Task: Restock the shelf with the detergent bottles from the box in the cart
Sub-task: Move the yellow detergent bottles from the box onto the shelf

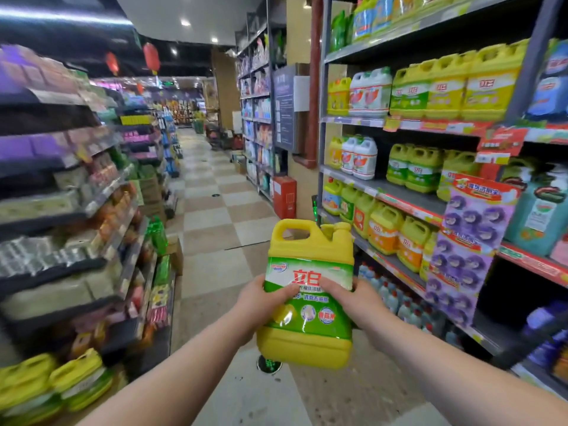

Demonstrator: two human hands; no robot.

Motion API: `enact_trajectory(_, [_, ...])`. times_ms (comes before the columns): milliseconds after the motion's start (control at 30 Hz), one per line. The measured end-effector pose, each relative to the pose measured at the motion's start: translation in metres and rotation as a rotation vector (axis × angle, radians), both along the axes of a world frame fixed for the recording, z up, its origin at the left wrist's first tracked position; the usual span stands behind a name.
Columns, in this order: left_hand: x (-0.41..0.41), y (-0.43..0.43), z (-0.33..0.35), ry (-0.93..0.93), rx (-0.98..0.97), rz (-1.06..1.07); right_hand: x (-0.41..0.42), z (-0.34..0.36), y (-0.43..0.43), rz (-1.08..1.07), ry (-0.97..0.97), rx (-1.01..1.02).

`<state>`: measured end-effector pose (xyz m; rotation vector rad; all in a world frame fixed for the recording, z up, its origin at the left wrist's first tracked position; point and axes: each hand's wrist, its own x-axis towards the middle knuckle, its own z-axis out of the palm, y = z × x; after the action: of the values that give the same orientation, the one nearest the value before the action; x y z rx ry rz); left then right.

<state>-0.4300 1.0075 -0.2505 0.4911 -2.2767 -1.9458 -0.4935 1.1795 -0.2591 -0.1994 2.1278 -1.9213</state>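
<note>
I hold a yellow detergent bottle (309, 290) with a green label upright in front of me, over the aisle floor. My left hand (261, 302) grips its left side and my right hand (353, 299) grips its right side, thumbs across the label. More yellow detergent bottles (61, 382) lie at the bottom left, blurred; the box and cart around them cannot be made out. The shelf (408, 198) on my right carries rows of similar yellow and green bottles (415, 170).
A shelving unit (76, 210) of packaged goods lines the left side. The checkered aisle floor (209, 216) runs ahead between both units. A purple hanging product strip (467, 241) juts from the right shelf. A red box (284, 196) stands by the pillar.
</note>
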Motion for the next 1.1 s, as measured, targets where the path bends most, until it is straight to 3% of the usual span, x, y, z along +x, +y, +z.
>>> enact_trajectory(367, [-0.084, -0.083, -0.008, 0.001, 0.047, 0.047, -0.094, -0.005, -0.088, 0.044, 0.012, 0.032])
enact_trajectory(767, [-0.295, -0.151, 0.013, 0.026, 0.017, 0.038, -0.312, 0.005, -0.156, 0.089, 0.009, -0.009])
enact_trajectory(1100, [-0.459, -0.151, -0.009, -0.033, -0.005, -0.103, -0.443, -0.011, -0.143, -0.077, -0.039, 0.018])
